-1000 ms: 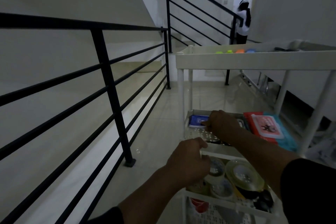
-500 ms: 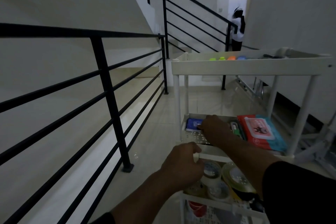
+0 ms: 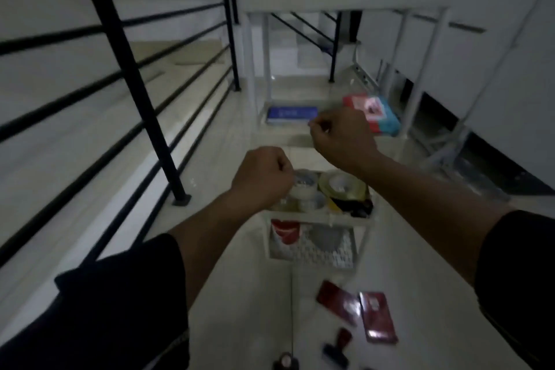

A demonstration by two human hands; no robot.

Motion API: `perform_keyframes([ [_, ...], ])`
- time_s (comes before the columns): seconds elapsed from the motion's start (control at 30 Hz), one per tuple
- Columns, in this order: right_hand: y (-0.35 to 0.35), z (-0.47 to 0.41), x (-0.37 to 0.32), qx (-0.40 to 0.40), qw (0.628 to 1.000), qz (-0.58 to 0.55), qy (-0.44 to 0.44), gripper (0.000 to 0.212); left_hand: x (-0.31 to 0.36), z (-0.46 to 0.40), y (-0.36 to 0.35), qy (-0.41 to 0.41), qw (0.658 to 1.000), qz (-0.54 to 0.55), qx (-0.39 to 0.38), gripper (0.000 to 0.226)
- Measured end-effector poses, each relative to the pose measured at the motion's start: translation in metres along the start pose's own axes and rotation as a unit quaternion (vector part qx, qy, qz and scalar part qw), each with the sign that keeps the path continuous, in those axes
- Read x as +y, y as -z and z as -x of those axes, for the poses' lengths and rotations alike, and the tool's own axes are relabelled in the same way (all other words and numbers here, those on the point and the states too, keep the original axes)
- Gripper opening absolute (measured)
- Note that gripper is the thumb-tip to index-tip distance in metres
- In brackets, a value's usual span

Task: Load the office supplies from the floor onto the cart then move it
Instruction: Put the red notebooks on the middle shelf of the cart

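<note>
Black stair railing (image 3: pixel 126 48) runs along the cart's (image 3: pixel 315 216) left side. Both hands hover over the cart, fists curled: left hand (image 3: pixel 264 177) above tape rolls (image 3: pixel 324 189), right hand (image 3: pixel 339 132) nr blue box (image 3: pixel 292 114); can't tell if either holds anything. Red packets (image 3: pixel 357 312) & a stamp (image 3: pixel 339 345) lie on the floor (image 3: pixel 246 294), nr cart's near edge.

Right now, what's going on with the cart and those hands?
A person is loading a white tiered cart beside a black stair railing. Both fists hang above it: left hand over the tape rolls, right hand near a blue box. Red packets and a stamp lie on the floor, unloaded.
</note>
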State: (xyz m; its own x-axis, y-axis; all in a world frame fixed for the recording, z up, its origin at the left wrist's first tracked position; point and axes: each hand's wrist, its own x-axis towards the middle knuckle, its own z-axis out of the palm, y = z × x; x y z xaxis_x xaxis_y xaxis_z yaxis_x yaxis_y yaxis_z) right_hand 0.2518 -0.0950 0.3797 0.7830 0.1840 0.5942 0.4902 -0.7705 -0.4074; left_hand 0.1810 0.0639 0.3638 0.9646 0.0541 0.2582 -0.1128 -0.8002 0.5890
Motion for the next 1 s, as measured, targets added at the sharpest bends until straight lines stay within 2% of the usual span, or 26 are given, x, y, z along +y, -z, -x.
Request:
perform_keyframes([
  [0.1, 0.007, 0.059, 0.007, 0.012, 0.999, -0.030, -0.016, 0.022, -0.004, 0.029, -0.025, -0.003, 1.000, -0.003, -0.027, 0.020],
  [0.23, 0.000, 0.139, 0.035, -0.031, 0.998, -0.019, -0.060, 0.025, -0.015, 0.069, -0.065, 0.001, 0.994, -0.008, -0.106, 0.019],
  [0.37, -0.024, 0.213, 0.079, -0.121, 0.984, -0.006, -0.132, 0.026, -0.028, 0.098, -0.103, 0.015, 0.983, -0.004, -0.182, 0.020],
  [0.5, -0.061, 0.269, 0.116, -0.239, 0.951, 0.000, -0.195, 0.021, -0.047, 0.110, -0.144, 0.044, 0.970, 0.004, -0.237, 0.017],
  [0.7, -0.130, 0.301, 0.171, -0.350, 0.899, 0.055, -0.258, 0.020, -0.081, 0.102, -0.198, 0.110, 0.945, 0.004, -0.307, 0.043],
  [1.0, -0.221, 0.296, 0.214, -0.407, 0.878, 0.104, -0.228, 0.018, -0.142, 0.088, -0.259, 0.162, 0.939, 0.019, -0.304, 0.041],
])
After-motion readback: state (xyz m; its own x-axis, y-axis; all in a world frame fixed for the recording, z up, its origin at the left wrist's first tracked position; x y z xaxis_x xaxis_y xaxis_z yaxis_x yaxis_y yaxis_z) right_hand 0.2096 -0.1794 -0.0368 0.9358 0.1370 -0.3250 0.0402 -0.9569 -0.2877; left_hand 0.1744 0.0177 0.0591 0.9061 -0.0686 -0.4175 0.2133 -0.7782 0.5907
